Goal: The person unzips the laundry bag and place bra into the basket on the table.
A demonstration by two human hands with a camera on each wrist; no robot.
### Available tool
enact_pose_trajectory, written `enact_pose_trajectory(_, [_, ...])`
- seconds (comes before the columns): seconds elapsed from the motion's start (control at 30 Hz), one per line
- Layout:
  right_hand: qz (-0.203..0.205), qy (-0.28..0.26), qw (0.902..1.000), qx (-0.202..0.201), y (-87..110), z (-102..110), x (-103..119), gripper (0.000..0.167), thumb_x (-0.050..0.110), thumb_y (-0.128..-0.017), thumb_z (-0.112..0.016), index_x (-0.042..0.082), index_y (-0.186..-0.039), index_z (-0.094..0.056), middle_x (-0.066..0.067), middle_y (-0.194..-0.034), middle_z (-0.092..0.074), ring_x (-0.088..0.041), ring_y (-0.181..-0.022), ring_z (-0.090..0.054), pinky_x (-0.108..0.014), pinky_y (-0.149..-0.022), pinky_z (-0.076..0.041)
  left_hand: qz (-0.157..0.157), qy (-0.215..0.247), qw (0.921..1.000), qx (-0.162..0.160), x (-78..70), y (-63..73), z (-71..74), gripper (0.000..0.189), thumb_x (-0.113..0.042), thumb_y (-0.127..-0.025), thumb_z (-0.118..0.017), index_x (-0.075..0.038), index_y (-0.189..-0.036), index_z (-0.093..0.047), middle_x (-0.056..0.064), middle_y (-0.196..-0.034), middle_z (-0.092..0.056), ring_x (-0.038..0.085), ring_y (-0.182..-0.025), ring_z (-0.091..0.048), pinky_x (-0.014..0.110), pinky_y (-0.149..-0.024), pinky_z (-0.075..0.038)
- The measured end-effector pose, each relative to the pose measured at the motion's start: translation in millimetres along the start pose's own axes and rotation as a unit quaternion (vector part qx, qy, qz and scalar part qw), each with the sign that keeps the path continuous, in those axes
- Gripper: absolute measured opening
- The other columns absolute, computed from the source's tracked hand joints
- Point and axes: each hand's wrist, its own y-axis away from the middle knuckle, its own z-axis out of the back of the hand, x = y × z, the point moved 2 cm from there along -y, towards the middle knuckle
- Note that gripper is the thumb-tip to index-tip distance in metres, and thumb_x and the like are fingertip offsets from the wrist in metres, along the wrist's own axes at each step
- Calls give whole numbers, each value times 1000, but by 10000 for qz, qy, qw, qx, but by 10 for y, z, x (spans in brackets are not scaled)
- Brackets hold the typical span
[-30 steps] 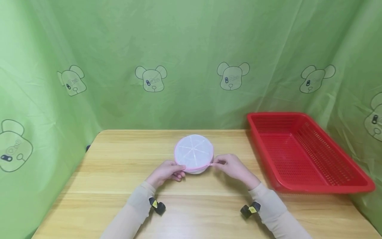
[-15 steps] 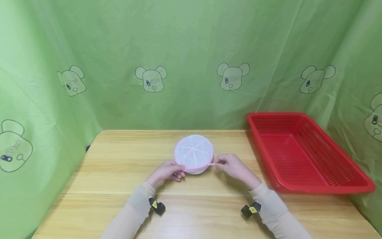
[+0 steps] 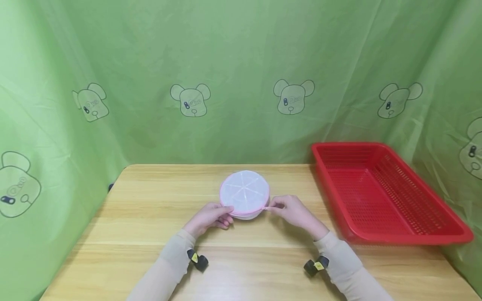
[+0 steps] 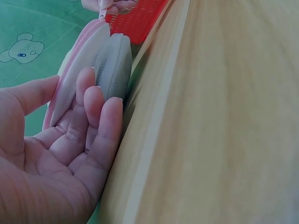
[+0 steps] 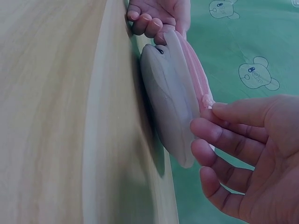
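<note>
White pouch (image 3: pixel 244 190) lies between both pinching hands (image 3: pixel 211 216) (image 3: pixel 291 211).

Matt fine-mesh cloth pouch (image 3: pixel 244 192), glossy plastic basket (image 3: pixel 399 239), smooth wood-grain table (image 3: pixel 150 200), creased, faintly shiny fabric curtain (image 3: pixel 241 46).

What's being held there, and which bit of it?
A round, pale pouch. The left grip holds its edge, nearest the person and to the left; the right grip pinches its zip pull.
</note>
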Motion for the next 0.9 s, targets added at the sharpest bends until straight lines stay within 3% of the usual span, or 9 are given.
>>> enact_pose_trajectory(0.4, [100, -51, 9999, 111, 8, -84, 46, 11, 18, -90, -67, 10, -90, -74, -6, -82, -72, -10, -76, -57, -30, -77, -50, 17, -68, 9999, 97, 2, -6, -4, 38, -36, -93, -63, 1, -98, -64, 1, -75, -70, 10, -67, -64, 24, -67, -59])
enact_pose_trajectory(0.9, [199, -118, 9996, 141, 0, -243, 80, 10, 20, -90, -68, 12, -89, -73, 0, -76, -68, -6, -67, -51, -20, -63, -47, 11, -91, 9999, 115, 27, -31, -10, 42, -36, -93, -63, 5, -100, -66, 0, -74, -70, 9, -65, -64, 23, -65, -59])
